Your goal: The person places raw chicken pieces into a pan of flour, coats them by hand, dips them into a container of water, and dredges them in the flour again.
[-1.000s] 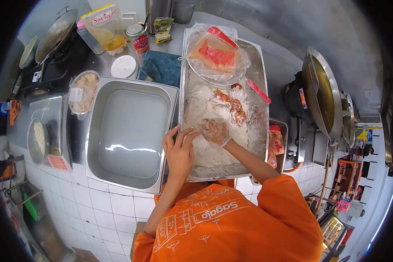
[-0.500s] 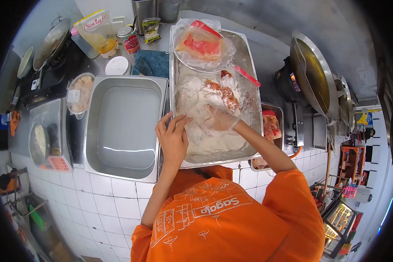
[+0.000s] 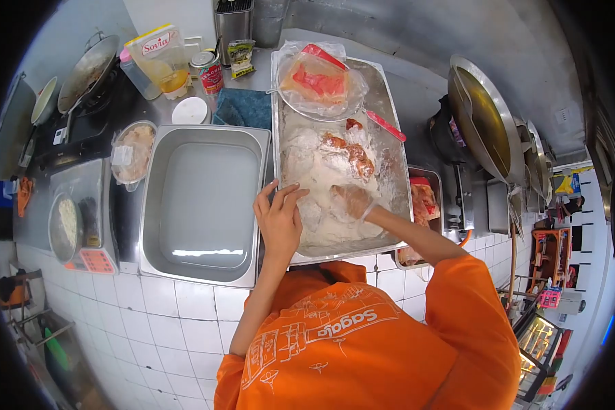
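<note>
My right hand (image 3: 352, 202), in a clear plastic glove, is down in the white flour (image 3: 321, 236) with its fingers curled. What it grips is hidden. The flour lies in a large metal tray (image 3: 400, 205). Just beyond that hand, dark reddish marinated meat pieces (image 3: 357, 158) lie partly dusted. Paler, fully coated lumps (image 3: 299, 162) sit along the tray's left side. My left hand (image 3: 280, 215) is bare, fingers spread, at the tray's left rim and holding nothing.
A metal pan of water (image 3: 205, 205) stands left of the tray. A plate with a plastic bag (image 3: 324, 82) and a red-handled knife (image 3: 386, 126) rest at the tray's far end. To the right are a container of raw meat (image 3: 424, 205) and a wok of oil (image 3: 492, 130).
My right hand has shifted slightly down and right in the flour, and its fingers have curled in. My left hand stays at the rim. The whole view has shifted slightly.
</note>
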The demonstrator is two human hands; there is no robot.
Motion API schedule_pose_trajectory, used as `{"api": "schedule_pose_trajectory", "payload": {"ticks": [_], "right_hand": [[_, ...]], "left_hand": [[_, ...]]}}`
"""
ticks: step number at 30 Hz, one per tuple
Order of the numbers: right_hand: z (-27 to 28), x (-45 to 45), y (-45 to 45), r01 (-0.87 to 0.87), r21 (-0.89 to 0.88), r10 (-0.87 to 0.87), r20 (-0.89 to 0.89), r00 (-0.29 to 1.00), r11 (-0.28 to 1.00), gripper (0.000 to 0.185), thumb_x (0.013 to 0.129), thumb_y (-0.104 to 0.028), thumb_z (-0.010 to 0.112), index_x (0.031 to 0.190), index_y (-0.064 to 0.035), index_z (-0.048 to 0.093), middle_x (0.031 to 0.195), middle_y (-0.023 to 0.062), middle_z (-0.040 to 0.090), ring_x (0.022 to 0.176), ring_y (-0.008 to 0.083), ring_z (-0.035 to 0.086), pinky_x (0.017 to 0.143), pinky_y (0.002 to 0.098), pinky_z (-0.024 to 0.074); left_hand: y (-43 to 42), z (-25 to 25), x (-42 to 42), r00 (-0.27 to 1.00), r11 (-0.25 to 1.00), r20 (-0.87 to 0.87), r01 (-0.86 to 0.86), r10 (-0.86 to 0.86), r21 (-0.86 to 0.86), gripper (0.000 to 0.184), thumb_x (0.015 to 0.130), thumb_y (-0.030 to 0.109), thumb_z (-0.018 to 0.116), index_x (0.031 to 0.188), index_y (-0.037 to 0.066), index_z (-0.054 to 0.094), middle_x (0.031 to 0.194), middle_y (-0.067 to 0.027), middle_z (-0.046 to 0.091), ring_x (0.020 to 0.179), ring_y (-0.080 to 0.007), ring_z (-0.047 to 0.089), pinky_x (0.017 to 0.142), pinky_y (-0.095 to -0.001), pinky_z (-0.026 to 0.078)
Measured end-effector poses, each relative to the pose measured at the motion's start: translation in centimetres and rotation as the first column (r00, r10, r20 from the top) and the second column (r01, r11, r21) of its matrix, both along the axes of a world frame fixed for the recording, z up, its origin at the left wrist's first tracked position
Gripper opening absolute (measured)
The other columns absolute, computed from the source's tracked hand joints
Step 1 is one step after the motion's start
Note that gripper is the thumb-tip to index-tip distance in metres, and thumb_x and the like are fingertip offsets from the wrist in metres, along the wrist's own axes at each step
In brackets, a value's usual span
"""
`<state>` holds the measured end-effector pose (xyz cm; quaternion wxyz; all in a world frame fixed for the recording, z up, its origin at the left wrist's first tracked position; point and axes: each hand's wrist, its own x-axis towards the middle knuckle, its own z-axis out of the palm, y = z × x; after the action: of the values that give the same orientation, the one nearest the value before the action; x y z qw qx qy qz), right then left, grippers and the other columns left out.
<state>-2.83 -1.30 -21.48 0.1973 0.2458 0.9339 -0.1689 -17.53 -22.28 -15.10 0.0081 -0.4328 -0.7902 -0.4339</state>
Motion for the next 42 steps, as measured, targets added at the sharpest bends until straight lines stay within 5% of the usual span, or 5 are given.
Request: {"api": "schedule_pose_trajectory", "payload": {"ticks": [10, 23, 33, 36, 42], "right_hand": [[-3.7, 0.0, -1.4, 0.250, 0.172, -0.207, -0.233, 0.950, 0.953, 0.061, 0.086, -0.044, 0.065, 0.131, -0.0046, 0.055, 0.101, 0.0258, 0.066, 0.089, 0.0386, 0.068, 0.071, 0.0503, 0.0530], [-7.2, -5.4, 1.1, -0.036, 0.413, 0.348, -0.712, 0.610, 0.910, 0.026, 0.082, -0.024, 0.067, 0.106, -0.0119, 0.068, 0.081, 0.0084, 0.069, 0.070, 0.0273, 0.066, 0.063, 0.0445, 0.0498], [-4.5, -6.7, 0.9, 0.052, 0.262, 0.171, -0.754, 0.634, 0.964, 0.038, 0.087, -0.022, 0.064, 0.122, -0.0068, 0.060, 0.091, 0.0198, 0.069, 0.075, 0.0316, 0.067, 0.065, 0.0444, 0.0506], [-2.8, -7.9, 2.5, 0.334, -0.200, -0.379, -0.655, 0.653, 0.921, 0.039, 0.088, -0.021, 0.064, 0.123, -0.0050, 0.060, 0.100, 0.0297, 0.065, 0.081, 0.0365, 0.066, 0.068, 0.0471, 0.0509], [4.7, -1.6, 5.0, 0.310, 0.172, -0.199, -0.468, 0.861, 0.935, 0.043, 0.094, -0.024, 0.060, 0.123, 0.0070, 0.050, 0.107, 0.0305, 0.062, 0.092, 0.0413, 0.063, 0.081, 0.0525, 0.0503]], "left_hand": [[-0.1, -0.5, -0.1, 1.000, 0.998, 0.025, -0.007, 0.006, 0.055, 0.036, 0.078, -0.004, 0.063, 0.105, 0.017, 0.073, 0.117, 0.0012, 0.068, 0.126, -0.0302, 0.049, 0.105, -0.0450, 0.034], [0.4, -0.2, 0.2, 0.998, 0.997, 0.055, -0.037, 0.040, -0.065, 0.035, 0.078, -0.003, 0.064, 0.105, 0.018, 0.074, 0.117, 0.0035, 0.067, 0.127, -0.0288, 0.048, 0.106, -0.0458, 0.034], [0.4, 0.0, -0.2, 0.998, 0.999, 0.040, -0.038, 0.039, -0.037, 0.038, 0.076, -0.005, 0.063, 0.106, 0.017, 0.073, 0.114, 0.0023, 0.068, 0.125, -0.0288, 0.050, 0.106, -0.0444, 0.034], [0.3, 0.2, 0.2, 0.999, 0.999, 0.026, -0.034, 0.035, -0.019, 0.038, 0.077, -0.006, 0.061, 0.105, 0.017, 0.073, 0.114, 0.0021, 0.069, 0.124, -0.0292, 0.050, 0.106, -0.0436, 0.034], [0.2, 0.6, 0.3, 0.999, 1.000, 0.027, -0.026, 0.026, -0.003, 0.037, 0.078, -0.008, 0.060, 0.104, 0.016, 0.073, 0.113, 0.0012, 0.069, 0.123, -0.0301, 0.051, 0.106, -0.0434, 0.034]]}}
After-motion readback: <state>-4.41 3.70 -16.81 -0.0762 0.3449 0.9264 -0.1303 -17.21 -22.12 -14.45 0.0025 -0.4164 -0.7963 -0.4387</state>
